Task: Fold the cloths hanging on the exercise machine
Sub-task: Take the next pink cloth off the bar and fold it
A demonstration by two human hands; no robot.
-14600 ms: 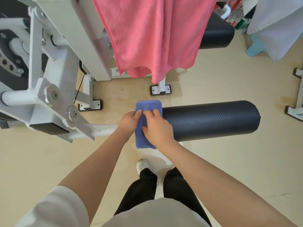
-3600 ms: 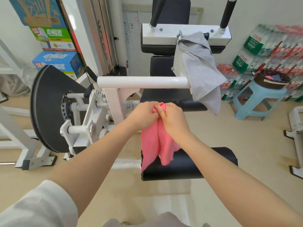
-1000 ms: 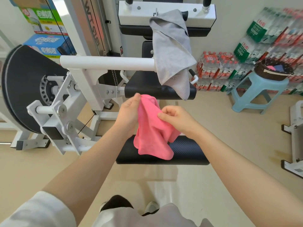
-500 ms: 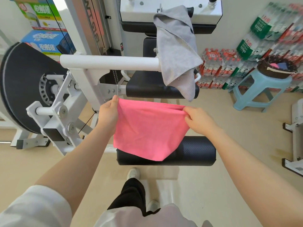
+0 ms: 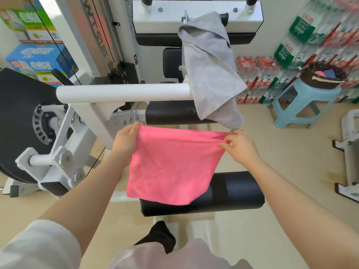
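Stretching a pink terry cloth taut, the left hand and right hand each pinch a top corner above the black foam roller.

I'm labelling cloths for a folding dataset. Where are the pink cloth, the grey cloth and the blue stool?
pink cloth (image 5: 172, 166), head view, middle of the hanging panel.
grey cloth (image 5: 211, 74), head view, middle of the draped part.
blue stool (image 5: 291, 113), head view, front left leg.

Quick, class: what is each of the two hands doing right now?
Left hand: grips the pink cloth at its top left corner.
Right hand: pinches the cloth's top right corner.
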